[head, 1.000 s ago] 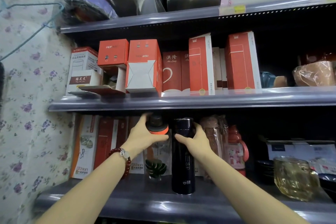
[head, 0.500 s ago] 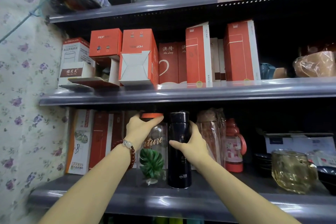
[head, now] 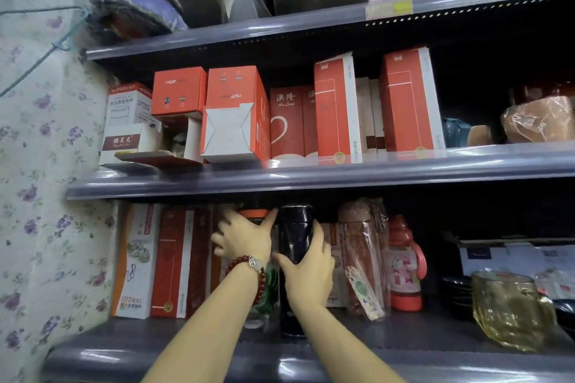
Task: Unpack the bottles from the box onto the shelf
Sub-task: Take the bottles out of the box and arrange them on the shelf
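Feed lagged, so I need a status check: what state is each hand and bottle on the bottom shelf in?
Left hand: gripping the clear glass bottle with orange lid, upright.
Right hand: gripping the dark navy metal flask, upright, lid on.
Plastic-wrapped amber bottle: upright, untouched.
Red children's bottle: upright, capped.

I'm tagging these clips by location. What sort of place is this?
Probably a small housewares shop or its stockroom: grey metal display shelves with clear price-tag rails, a yellow price label on the top rail, rows of boxed red-and-white cup cartons, and plastic-wrapped drinking bottles.
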`<action>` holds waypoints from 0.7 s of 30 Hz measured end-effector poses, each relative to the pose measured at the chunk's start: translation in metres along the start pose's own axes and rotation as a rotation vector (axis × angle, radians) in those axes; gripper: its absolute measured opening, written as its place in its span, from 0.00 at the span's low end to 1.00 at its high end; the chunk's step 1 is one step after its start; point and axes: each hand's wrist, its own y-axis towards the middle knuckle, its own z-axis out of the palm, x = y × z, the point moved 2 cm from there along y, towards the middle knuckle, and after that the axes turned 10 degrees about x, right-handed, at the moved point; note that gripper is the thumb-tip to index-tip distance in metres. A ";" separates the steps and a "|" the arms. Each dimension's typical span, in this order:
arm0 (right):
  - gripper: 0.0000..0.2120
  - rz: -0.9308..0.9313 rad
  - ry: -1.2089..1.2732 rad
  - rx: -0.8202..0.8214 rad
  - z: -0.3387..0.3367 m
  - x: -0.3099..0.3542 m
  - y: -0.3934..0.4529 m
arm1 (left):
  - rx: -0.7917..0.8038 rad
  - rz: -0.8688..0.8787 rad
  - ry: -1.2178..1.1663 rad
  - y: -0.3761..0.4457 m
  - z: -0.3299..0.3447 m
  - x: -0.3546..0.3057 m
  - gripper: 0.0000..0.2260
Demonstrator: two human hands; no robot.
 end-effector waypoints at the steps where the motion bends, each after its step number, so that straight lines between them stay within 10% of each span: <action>1: 0.43 -0.019 0.042 -0.001 0.001 -0.002 0.001 | 0.012 0.007 -0.006 0.001 0.001 0.001 0.40; 21: 0.42 0.010 0.052 0.289 -0.028 -0.027 -0.046 | 0.517 0.157 -0.065 -0.038 -0.038 0.070 0.45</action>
